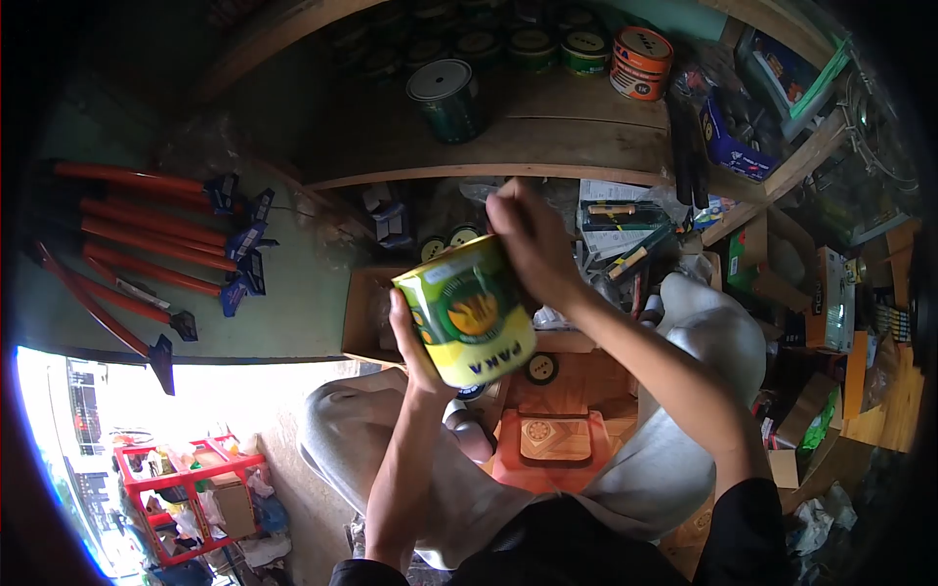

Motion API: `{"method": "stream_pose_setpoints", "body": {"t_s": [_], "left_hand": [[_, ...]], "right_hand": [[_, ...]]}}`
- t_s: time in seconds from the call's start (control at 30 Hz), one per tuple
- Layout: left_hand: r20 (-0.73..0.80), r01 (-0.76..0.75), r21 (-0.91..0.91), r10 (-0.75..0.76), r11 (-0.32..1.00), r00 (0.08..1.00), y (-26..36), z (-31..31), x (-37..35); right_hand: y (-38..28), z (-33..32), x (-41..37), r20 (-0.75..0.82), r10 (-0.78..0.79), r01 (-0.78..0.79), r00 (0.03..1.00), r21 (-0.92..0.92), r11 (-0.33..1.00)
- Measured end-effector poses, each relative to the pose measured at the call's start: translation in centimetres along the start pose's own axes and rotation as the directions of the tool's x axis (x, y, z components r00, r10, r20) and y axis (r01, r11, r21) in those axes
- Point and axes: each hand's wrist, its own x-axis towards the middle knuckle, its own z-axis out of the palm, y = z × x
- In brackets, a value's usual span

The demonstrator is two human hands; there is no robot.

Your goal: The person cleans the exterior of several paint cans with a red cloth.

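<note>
A green and yellow PAKA can (pixel 467 317) is held tilted above my lap, its printed name reading upside down from here. My left hand (pixel 414 350) is wrapped round its lower left side, thumb along the wall. At the can's upper right, my right hand (pixel 531 237) is curled closed near the rim and slightly blurred. Whatever its fingers may hold is hidden. On the wooden shelf (pixel 576 142) ahead stand a dark green can with a pale lid (pixel 445 101) and an orange can (pixel 642 64).
Several orange-handled tools (pixel 161 230) lie on the left surface. Below the shelf are an open cardboard box (pixel 366 313) and brushes (pixel 630 262). Boxes (pixel 767 254) crowd the right side. An orange-red stool (pixel 552 449) is between my legs; a red rack (pixel 186 479) stands lower left.
</note>
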Motion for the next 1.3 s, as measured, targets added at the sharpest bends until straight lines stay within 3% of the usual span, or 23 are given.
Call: {"method": "stream_pose_setpoints", "body": {"t_s": [0.07, 0.13, 0.2, 0.23, 0.33, 0.4, 0.57, 0.67, 0.7, 0.77, 0.8, 0.87, 0.93, 1.0, 1.07, 1.1, 1.2, 1.3], "left_hand": [[0.012, -0.063, -0.006, 0.063, 0.998, 0.998, -0.3, 0.2, 0.2], [-0.038, -0.071, -0.128, 0.066, 0.989, 0.997, 0.0, 0.4, 0.7], [0.080, -0.006, -0.210, 0.024, 0.978, 0.996, 1.1, -1.2, 1.1], [-0.019, -0.042, -0.121, 0.040, 0.992, 0.999, 1.8, -1.5, 1.4], [0.007, 0.031, -0.099, -0.031, 0.995, 0.999, 1.6, -1.8, 0.7], [-0.143, 0.059, -0.107, -0.074, 0.993, 0.987, 0.6, -1.2, 0.1], [-0.105, 0.121, 0.027, -0.118, 0.992, 0.987, -0.1, 0.0, -0.4], [-0.094, 0.131, -0.020, -0.133, 0.991, 0.987, -0.2, -0.9, 0.9], [-0.086, 0.125, -0.092, -0.132, 0.988, 0.987, 0.1, -0.9, 1.2], [-0.025, 0.087, -0.169, -0.093, 0.982, 0.995, 0.7, -1.2, 2.2], [0.034, 0.086, -0.087, -0.083, 0.992, 0.996, 1.5, -1.1, 1.7], [-0.005, 0.096, -0.110, -0.097, 0.989, 0.995, 0.8, -1.6, 1.8], [-0.076, 0.142, -0.148, -0.154, 0.979, 0.985, 0.6, -0.1, 0.8], [-0.053, 0.105, -0.218, -0.119, 0.970, 0.992, -0.1, -0.6, 1.0], [-0.076, 0.069, -0.161, -0.082, 0.985, 0.994, -0.1, -0.9, 1.2], [-0.088, 0.051, -0.131, -0.063, 0.990, 0.994, -0.1, -0.9, 1.2], [-0.150, 0.047, -0.119, -0.064, 0.992, 0.987, 0.3, -0.6, 1.5], [-0.109, 0.044, -0.130, -0.058, 0.991, 0.992, -0.3, -0.5, 1.2]], "right_hand": [[0.2, 0.6, 0.5, -0.076, 0.090, -0.086, 0.993, 0.057, 0.995], [-0.2, 1.0, 0.3, -0.100, 0.124, -0.120, 0.987, 0.043, 0.992], [-1.2, 1.1, -2.0, -0.078, 0.097, -0.101, 0.992, -0.043, 0.994], [-2.0, 0.9, -2.9, -0.077, 0.117, -0.124, 0.990, -0.086, 0.989], [-2.3, 0.8, -3.7, -0.067, 0.084, -0.087, 0.994, -0.043, 0.995], [-1.8, 0.8, -2.7, -0.138, 0.072, -0.075, 0.988, -0.017, 0.997], [-0.5, 1.0, -1.8, -0.145, 0.207, -0.230, 0.968, -0.165, 0.959], [-3.4, 0.9, -2.3, 0.004, 0.028, -0.025, 1.000, -0.358, 0.933], [-3.9, 1.4, -2.5, 0.048, -0.162, 0.168, 0.986, -0.380, 0.909], [-4.3, 1.7, -3.1, 0.228, -0.359, 0.422, 0.905, -0.379, 0.823], [-4.3, 1.9, -3.3, 0.277, -0.433, 0.511, 0.858, -0.376, 0.772], [-3.9, 0.9, -2.0, 0.333, -0.335, 0.439, 0.881, -0.311, 0.843], [-3.6, 0.7, -0.2, 0.135, -0.052, 0.079, 0.990, -0.206, 0.975], [-2.1, 1.5, 1.1, -0.043, -0.019, 0.014, 0.999, -0.115, 0.993], [-2.8, 1.5, -0.7, -0.043, 0.035, -0.046, 0.998, -0.275, 0.960], [-3.6, 1.2, -1.8, 0.043, 0.128, -0.111, 0.991, -0.280, 0.954], [-3.2, 1.0, -3.4, 0.184, -0.090, 0.151, 0.979, -0.354, 0.923], [-2.3, 0.7, -1.1, 0.074, 0.060, -0.041, 0.995, -0.246, 0.968]]}}
